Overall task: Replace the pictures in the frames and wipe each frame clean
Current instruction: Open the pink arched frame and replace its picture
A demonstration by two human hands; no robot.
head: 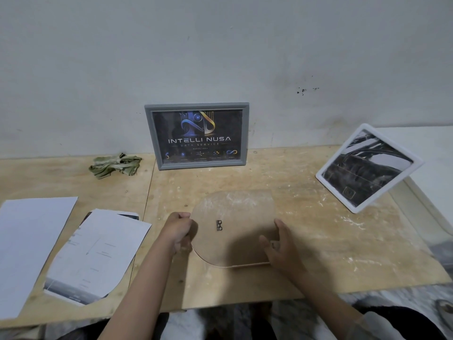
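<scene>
An arch-shaped frame lies face down mid-table, its brown back up. The left hand pinches its left edge with curled fingers; the right hand grips its right edge. Beyond it a grey frame leans on the wall, a green cloth to that frame's left.

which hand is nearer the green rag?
Left. The left hand grips the left edge of the arched backing board, with the green rag up and to its left near the wall. The right hand is on the board's far right side.
</scene>
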